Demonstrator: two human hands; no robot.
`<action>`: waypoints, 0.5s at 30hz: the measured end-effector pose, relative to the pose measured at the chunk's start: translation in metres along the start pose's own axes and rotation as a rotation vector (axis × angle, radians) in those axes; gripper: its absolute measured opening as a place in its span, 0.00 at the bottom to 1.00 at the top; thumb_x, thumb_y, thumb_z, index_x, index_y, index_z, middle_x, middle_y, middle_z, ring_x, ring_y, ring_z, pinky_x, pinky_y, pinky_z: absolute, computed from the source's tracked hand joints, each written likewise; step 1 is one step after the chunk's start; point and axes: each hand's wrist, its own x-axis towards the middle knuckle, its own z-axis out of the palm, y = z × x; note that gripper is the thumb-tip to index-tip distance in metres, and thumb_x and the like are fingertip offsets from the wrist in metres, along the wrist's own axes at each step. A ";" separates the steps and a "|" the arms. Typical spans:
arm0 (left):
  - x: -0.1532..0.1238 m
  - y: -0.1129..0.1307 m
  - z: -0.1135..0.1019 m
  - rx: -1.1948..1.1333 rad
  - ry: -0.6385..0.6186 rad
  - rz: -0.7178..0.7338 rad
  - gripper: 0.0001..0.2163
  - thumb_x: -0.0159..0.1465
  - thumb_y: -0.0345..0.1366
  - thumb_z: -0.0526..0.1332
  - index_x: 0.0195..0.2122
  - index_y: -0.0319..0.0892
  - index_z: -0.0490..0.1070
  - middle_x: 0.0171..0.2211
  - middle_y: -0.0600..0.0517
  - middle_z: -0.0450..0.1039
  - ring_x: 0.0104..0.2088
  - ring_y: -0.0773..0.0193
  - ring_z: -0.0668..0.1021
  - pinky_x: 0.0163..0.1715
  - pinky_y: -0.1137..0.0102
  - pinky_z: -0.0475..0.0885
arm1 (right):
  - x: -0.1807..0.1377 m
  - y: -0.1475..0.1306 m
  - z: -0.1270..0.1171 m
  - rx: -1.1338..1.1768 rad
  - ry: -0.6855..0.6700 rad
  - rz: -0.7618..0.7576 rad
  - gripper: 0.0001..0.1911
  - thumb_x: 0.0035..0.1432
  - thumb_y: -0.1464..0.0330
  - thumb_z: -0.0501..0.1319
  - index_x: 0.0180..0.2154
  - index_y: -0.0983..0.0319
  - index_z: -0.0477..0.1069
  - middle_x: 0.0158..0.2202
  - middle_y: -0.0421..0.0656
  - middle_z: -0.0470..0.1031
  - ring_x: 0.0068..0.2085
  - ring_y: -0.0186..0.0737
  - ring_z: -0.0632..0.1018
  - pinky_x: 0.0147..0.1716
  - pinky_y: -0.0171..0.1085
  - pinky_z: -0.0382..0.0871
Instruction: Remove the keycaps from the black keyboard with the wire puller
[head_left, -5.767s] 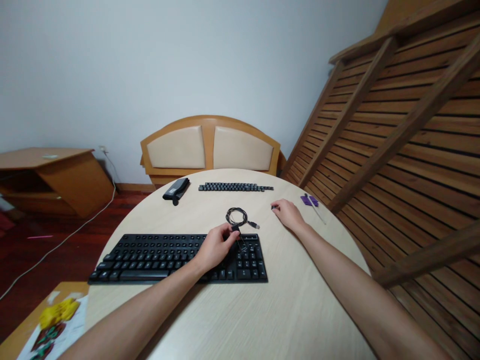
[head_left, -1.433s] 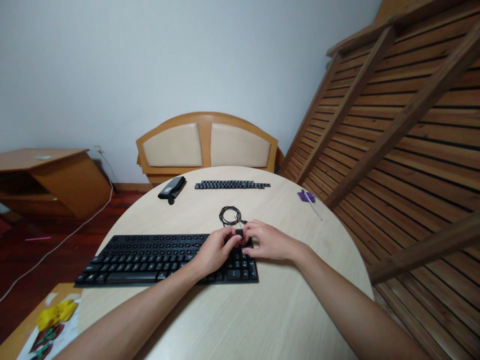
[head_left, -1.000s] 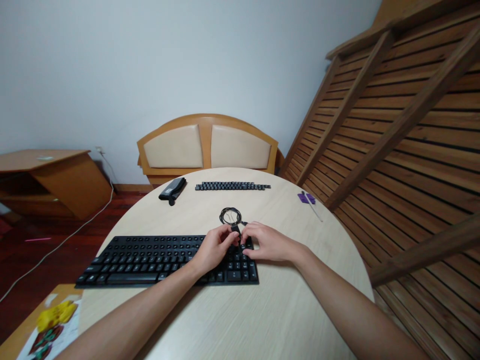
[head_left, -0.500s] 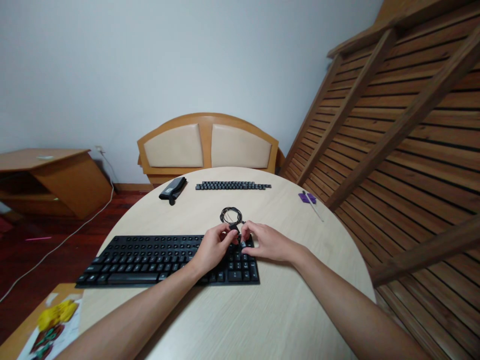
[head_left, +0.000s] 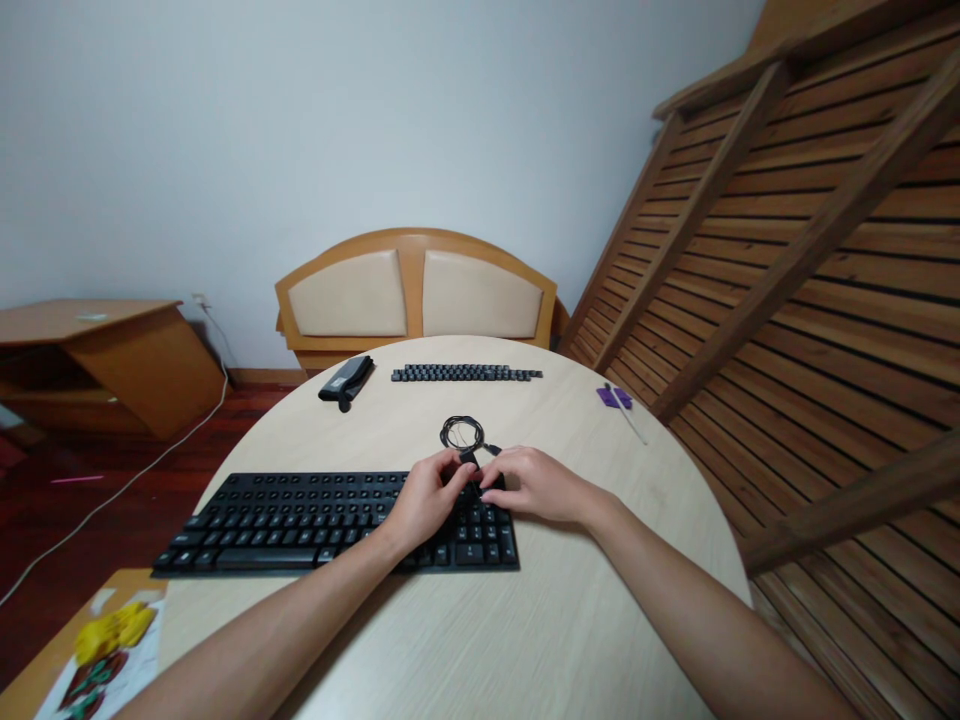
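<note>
A black keyboard [head_left: 285,510] lies on the round table, with its upper rows and part of the number pad bare of keycaps. My left hand [head_left: 429,500] is over its right part, thumb and fingers closed on a small black keycap puller [head_left: 468,458] with thin wire legs pointing down. Beside it, my right hand [head_left: 536,485] hovers at the top of the number pad, thumb and forefinger nearly together at the puller's lower end. Whatever is between these fingertips is too small to make out. Behind the hands lies a coiled black cable [head_left: 462,433].
Removed keycaps [head_left: 465,373] stand in rows at the table's far side. Left of them is a folded black pouch [head_left: 347,380]. A purple item with a white stick [head_left: 619,398] lies at the right. Wooden slats [head_left: 810,250] lean along the right side.
My right thumb and forefinger have shifted slightly at the puller's tip. The keycap seen between them before is no longer distinct. My left hand has hardly moved.
</note>
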 end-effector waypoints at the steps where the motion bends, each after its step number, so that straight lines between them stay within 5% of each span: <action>1: 0.000 0.000 0.000 0.024 0.005 0.003 0.14 0.67 0.43 0.57 0.30 0.39 0.72 0.28 0.52 0.75 0.31 0.62 0.74 0.33 0.71 0.65 | -0.001 0.001 -0.002 0.029 0.006 0.018 0.07 0.59 0.65 0.65 0.39 0.60 0.78 0.38 0.42 0.81 0.40 0.39 0.78 0.43 0.37 0.67; 9: 0.000 0.001 -0.001 0.066 -0.038 -0.026 0.13 0.67 0.43 0.56 0.32 0.40 0.73 0.31 0.51 0.76 0.34 0.59 0.75 0.37 0.68 0.67 | -0.012 0.054 -0.021 -0.070 0.246 0.245 0.08 0.58 0.66 0.64 0.40 0.61 0.75 0.38 0.43 0.79 0.39 0.39 0.78 0.41 0.36 0.68; 15: 0.001 0.003 -0.002 0.059 -0.056 -0.030 0.14 0.67 0.43 0.56 0.32 0.40 0.73 0.31 0.51 0.76 0.34 0.59 0.76 0.37 0.68 0.67 | -0.018 0.093 -0.021 -0.107 0.261 0.309 0.12 0.55 0.71 0.65 0.43 0.62 0.76 0.39 0.45 0.79 0.39 0.40 0.78 0.41 0.38 0.69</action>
